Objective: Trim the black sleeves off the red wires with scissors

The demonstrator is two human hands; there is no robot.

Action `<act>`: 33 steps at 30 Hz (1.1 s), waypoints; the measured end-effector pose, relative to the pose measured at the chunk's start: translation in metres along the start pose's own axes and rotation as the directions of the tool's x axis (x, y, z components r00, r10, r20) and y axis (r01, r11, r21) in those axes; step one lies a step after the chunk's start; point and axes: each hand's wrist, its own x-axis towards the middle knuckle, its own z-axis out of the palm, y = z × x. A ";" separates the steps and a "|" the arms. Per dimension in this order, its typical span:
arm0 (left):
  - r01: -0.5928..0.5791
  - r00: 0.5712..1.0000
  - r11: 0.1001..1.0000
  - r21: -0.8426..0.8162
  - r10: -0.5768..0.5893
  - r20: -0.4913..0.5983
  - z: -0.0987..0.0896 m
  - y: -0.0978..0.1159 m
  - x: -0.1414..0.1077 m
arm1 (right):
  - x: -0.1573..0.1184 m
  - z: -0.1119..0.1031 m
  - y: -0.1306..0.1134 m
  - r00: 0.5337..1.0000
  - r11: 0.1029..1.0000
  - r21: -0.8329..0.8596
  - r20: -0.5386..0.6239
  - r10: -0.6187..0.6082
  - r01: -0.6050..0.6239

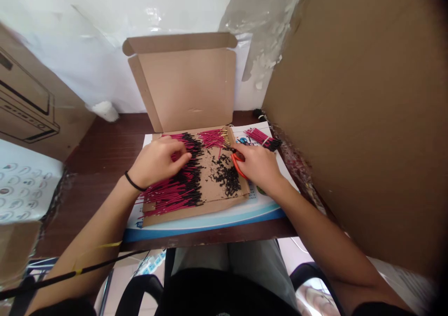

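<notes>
Scissors with orange handles (pixel 237 167) are in the right hand (pixel 261 166), whose grip is closed around the handles. The blades are small and dark, and I cannot make out whether they are apart or together. They point toward the short group of magenta wires with golden ends (pixel 213 139), probably so that the cutting part is near these ends.

The left hand (pixel 159 161) is above the large pile of magenta wires with black ends (pixel 171 197), on the left part of the flat brown cardboard (pixel 212 190). Its fingers are curled and the thumb is near to them, but I cannot tell whether this grip is fully together or has a wire inside. These wires lie roughly side by side with black ends to the right, perhaps for easy picking.

Small black scraps (pixel 229 178) lie between the pile and the scissors; the cardboard seems to keep them off the white-and-blue printed sheet (pixel 224 219) and the dark brown tabletop (pixel 84 150). A tied magenta-and-black bundle (pixel 262 137) rests apart, beyond the right hand.

The left hand hides part of the pile, and the right fingers cover part of the scissors. The sheet's print is too small for reading.
</notes>
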 end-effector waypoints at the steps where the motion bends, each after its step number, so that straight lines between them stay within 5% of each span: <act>1: -0.010 0.997 0.999 0.047 0.007 0.074 -0.001 -0.001 -0.001 | 0.000 0.001 0.000 1.000 1.000 -0.009 0.004 0.000 0.000; 5: 0.036 0.972 0.967 0.253 -0.092 0.215 0.000 0.002 -0.010 | 0.000 0.005 0.000 0.998 0.999 -0.039 0.047 -0.030 0.031; 13: 0.265 0.960 0.886 0.380 -0.281 -0.015 0.011 0.015 -0.015 | 0.001 0.009 0.001 0.996 0.997 -0.059 0.076 -0.048 0.053; 20: 0.277 0.919 0.851 0.447 -0.370 0.135 0.014 0.020 -0.006 | 0.001 0.010 0.002 0.993 0.995 -0.074 0.107 -0.054 0.062; 25: 0.317 0.909 0.884 0.345 -0.387 0.155 0.006 0.008 -0.004 | 0.002 0.009 0.001 0.992 0.994 -0.087 0.111 -0.052 0.062; 29: 0.294 0.952 0.940 0.173 -0.304 0.037 -0.001 0.001 -0.002 | 0.000 0.011 0.001 0.995 0.993 -0.100 0.077 -0.063 0.070; 31: 0.213 0.976 0.976 -0.047 -0.215 -0.035 0.001 0.004 -0.002 | -0.001 0.012 0.002 0.997 0.992 -0.103 -0.014 -0.070 0.068; 33: 0.107 0.990 0.917 -0.384 -0.134 -0.043 0.009 0.012 -0.003 | -0.002 0.012 0.002 0.985 0.995 -0.071 -0.152 -0.076 0.066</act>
